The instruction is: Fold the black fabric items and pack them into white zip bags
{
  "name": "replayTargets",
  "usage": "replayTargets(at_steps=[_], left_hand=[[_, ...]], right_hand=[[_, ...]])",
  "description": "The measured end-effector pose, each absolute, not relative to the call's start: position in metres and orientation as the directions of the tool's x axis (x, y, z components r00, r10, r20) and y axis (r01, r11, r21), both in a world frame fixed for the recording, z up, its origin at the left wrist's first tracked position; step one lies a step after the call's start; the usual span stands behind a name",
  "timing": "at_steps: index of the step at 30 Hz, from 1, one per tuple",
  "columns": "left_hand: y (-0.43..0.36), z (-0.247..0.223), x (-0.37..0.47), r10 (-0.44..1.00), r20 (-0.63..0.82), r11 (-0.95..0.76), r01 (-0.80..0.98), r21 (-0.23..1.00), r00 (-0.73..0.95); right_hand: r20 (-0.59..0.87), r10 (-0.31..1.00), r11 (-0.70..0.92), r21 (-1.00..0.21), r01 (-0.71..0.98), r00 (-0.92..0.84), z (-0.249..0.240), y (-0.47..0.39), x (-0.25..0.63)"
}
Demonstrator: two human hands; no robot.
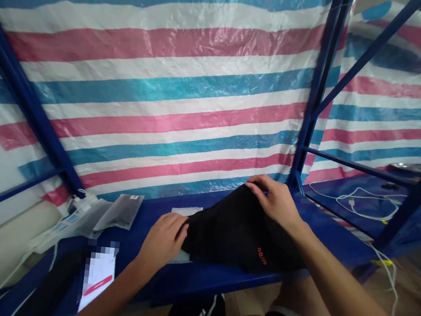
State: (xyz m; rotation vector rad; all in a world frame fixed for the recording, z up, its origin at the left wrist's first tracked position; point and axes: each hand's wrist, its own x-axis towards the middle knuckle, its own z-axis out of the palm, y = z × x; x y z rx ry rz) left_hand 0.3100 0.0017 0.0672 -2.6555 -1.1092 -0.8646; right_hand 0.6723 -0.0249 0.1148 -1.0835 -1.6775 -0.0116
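A piece of black cloth (232,231) with small orange lettering spreads over the front of a blue shelf (152,273). My left hand (163,239) is closed on its left corner. At the cloth's upper edge, my right hand (274,196) pinches the fabric between thumb and fingers and lifts it a little. The kind of garment cannot be made out. Partly behind the cloth lies a flat white item (186,210), close to my left hand.
To the left lie clear plastic bags (120,212), a white power strip (48,233) with cords and a lit phone (100,275). Blue metal posts (313,99) frame the shelf. Striped plastic sheeting (180,93) hangs behind. White cable (368,204) coils at the right.
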Motion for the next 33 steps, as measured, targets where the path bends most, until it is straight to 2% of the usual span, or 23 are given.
replayTargets(at_steps=[3, 5, 8, 11, 13, 17, 19, 20, 21, 22, 25, 27, 30, 33], left_hand=[[0.002, 0.095, 0.315, 0.653, 0.673, -0.646, 0.719, 0.255, 0.348], [-0.002, 0.12, 0.321, 0.681, 0.687, -0.628, 0.684, 0.37, 0.254], [-0.009, 0.16, 0.334, 0.709, 0.67, -0.633, 0.615, 0.469, 0.219], [-0.009, 0.191, 0.352, 0.71, 0.644, -0.679, 0.517, 0.521, 0.285], [0.001, 0.198, 0.367, 0.711, 0.604, -0.7, 0.45, 0.555, 0.36], [0.043, 0.168, 0.397, 0.745, 0.471, -0.662, 0.441, 0.605, 0.472], [0.068, 0.139, 0.404, 0.761, 0.383, -0.642, 0.525, 0.558, 0.523], [0.079, 0.124, 0.404, 0.768, 0.359, -0.635, 0.555, 0.537, 0.53], [0.089, 0.11, 0.401, 0.775, 0.344, -0.628, 0.582, 0.516, 0.53], [0.099, 0.098, 0.394, 0.784, 0.335, -0.618, 0.613, 0.492, 0.522], [0.121, 0.079, 0.355, 0.833, 0.309, -0.553, 0.724, 0.413, 0.459], [0.133, 0.077, 0.313, 0.881, 0.294, -0.459, 0.816, 0.352, 0.37], [0.146, 0.084, 0.237, 0.946, 0.283, -0.232, 0.94, 0.251, 0.158], [0.153, 0.09, 0.163, 0.966, 0.244, 0.045, 0.984, 0.175, -0.087]], right_hand=[[0.84, 0.542, 0.547, -0.377, 0.747, 0.027, 0.14, -0.032, 0.675], [0.877, 0.476, 0.496, -0.333, 0.802, 0.069, 0.159, -0.048, 0.68], [0.928, 0.344, 0.378, -0.274, 0.884, 0.14, 0.188, -0.077, 0.693], [0.954, 0.249, 0.24, -0.226, 0.944, 0.165, 0.215, -0.085, 0.715], [0.949, 0.26, 0.175, -0.23, 0.957, 0.18, 0.225, -0.068, 0.734], [0.84, 0.519, 0.13, -0.263, 0.956, 0.16, 0.201, 0.009, 0.772], [0.687, 0.722, 0.111, -0.231, 0.967, 0.082, 0.166, 0.049, 0.783], [0.554, 0.831, 0.086, -0.212, 0.973, 0.047, 0.146, 0.065, 0.786], [0.417, 0.908, 0.048, -0.195, 0.98, 0.038, 0.125, 0.078, 0.787], [0.357, 0.933, 0.039, -0.192, 0.981, 0.032, 0.106, 0.087, 0.786], [0.273, 0.962, 0.073, -0.195, 0.978, -0.018, 0.064, 0.101, 0.776], [0.256, 0.964, 0.122, -0.205, 0.971, -0.067, 0.054, 0.108, 0.764], [0.26, 0.952, 0.223, -0.235, 0.946, -0.16, 0.059, 0.12, 0.736], [0.281, 0.923, 0.342, -0.281, 0.897, -0.264, 0.071, 0.133, 0.697]])
